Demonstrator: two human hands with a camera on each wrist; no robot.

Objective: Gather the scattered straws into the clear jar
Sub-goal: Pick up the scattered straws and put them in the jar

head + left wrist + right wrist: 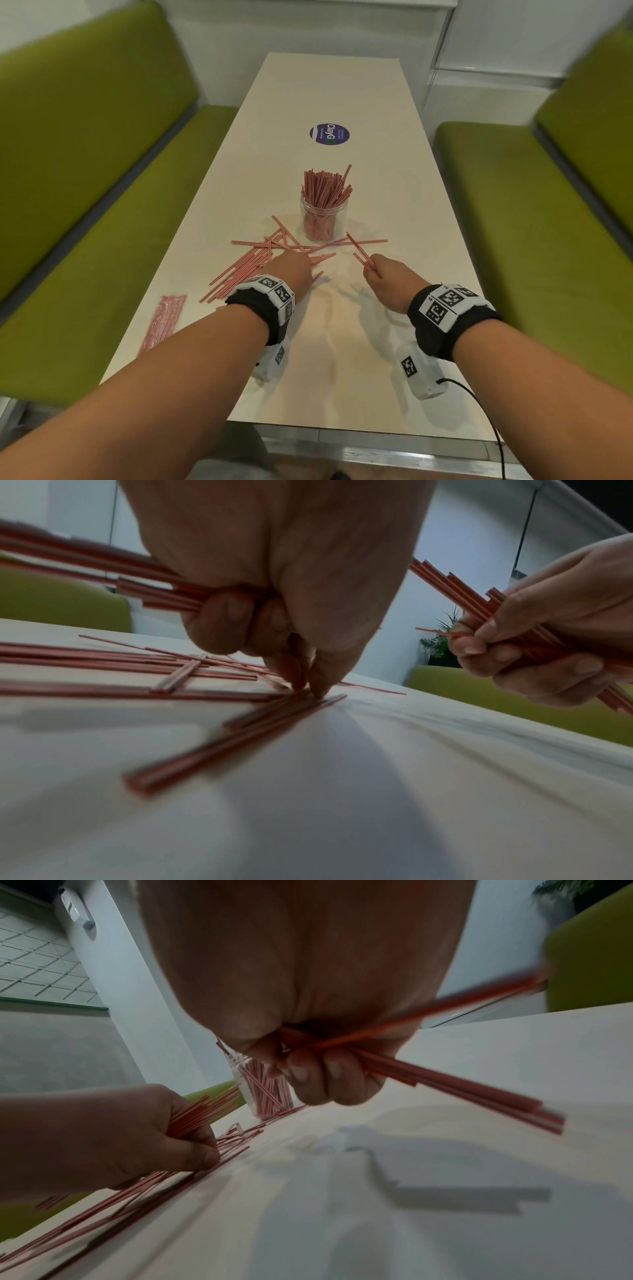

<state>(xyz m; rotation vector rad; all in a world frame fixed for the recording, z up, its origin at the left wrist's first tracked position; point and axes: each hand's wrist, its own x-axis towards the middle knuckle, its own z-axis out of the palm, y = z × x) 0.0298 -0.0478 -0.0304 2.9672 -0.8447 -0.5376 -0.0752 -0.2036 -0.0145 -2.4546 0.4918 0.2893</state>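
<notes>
I see thin red-and-white striped straws [263, 251] scattered in a crossed heap on the pale table [342, 359], just in front of the clear jar [320, 219]. The jar stands upright near the table's middle, already packed with a fanned bunch of the same straws rising above its rim.

My left hand [291, 269] sits over the heap. In the left wrist view its curled fingers hold a bundle of straws [161, 593] against the palm, while the fingertips [318, 688] pinch down on the loose straws lying flat on the table.

My right hand [390, 277] is to the right of the heap, well apart from the jar, fingers curled round a smaller bunch of straws [445, 1080] that sticks out on both sides of the fist.

Beyond the jar a round purple sticker [329, 134] lies on the table; I read "ClayG" on it, and the smaller print is too fine to make out. A flat packet of straws [164, 320] lies near the table's left edge. Green benches [85, 171] flank the table.
</notes>
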